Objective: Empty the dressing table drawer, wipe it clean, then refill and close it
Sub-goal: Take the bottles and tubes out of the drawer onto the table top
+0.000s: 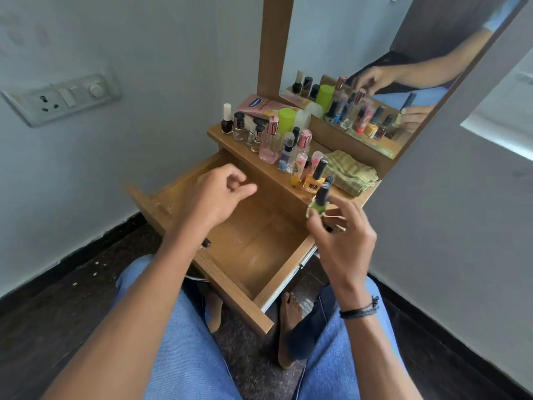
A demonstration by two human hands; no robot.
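Observation:
The wooden drawer of the dressing table is pulled out, and its visible floor is bare. My left hand hovers over the drawer's back left with the fingers loosely curled and nothing in them. My right hand is over the drawer's right edge and pinches a green nail polish bottle with a black cap, held upright. Several nail polish and perfume bottles stand in a row on the table top. A folded yellow-green cloth lies at the right end of the top.
A mirror in a wooden frame rises behind the table top and reflects the bottles and my hands. A pink tube lies at the back. A switch plate sits on the left wall. My knees and bare feet are below the drawer.

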